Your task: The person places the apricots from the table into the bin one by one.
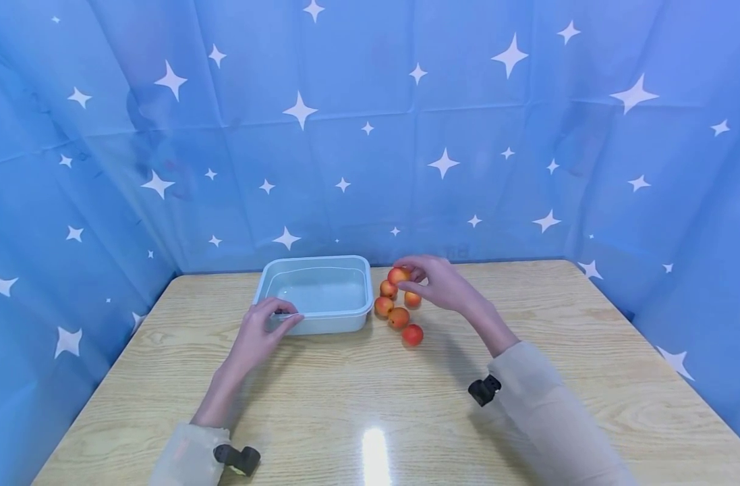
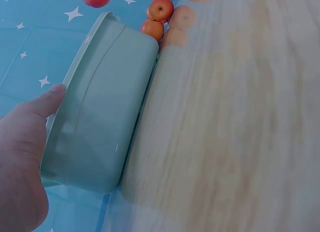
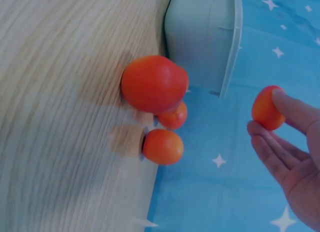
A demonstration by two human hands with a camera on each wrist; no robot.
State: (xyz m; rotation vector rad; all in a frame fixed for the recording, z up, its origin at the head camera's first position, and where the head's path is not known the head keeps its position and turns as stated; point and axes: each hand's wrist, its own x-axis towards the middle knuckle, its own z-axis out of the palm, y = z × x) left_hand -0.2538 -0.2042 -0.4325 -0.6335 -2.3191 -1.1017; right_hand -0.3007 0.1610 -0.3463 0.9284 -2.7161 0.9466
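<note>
My left hand [image 1: 257, 337] grips the near rim of a pale blue-green plastic container [image 1: 327, 325], toward its left corner. In the left wrist view the thumb [image 2: 52, 99] lies against the container's outer wall, while the fingers are hidden behind the rim. Just right of the container, my right hand [image 1: 439, 283] pinches a small, apple-like red-orange fruit [image 3: 267, 108] between thumb and fingertips, raised above the table. Several similar fruits stand beneath and in front of that hand, among them a redder one [image 1: 413, 335] nearest to me. The container's visible floor holds nothing.
A light wood-grain table [image 1: 345, 391] carries everything. Behind it and along both sides hangs a blue cloth [image 1: 370, 162] with white stars, close to the table's back edge. Both sleeved wrists wear small black cameras [image 1: 484, 390].
</note>
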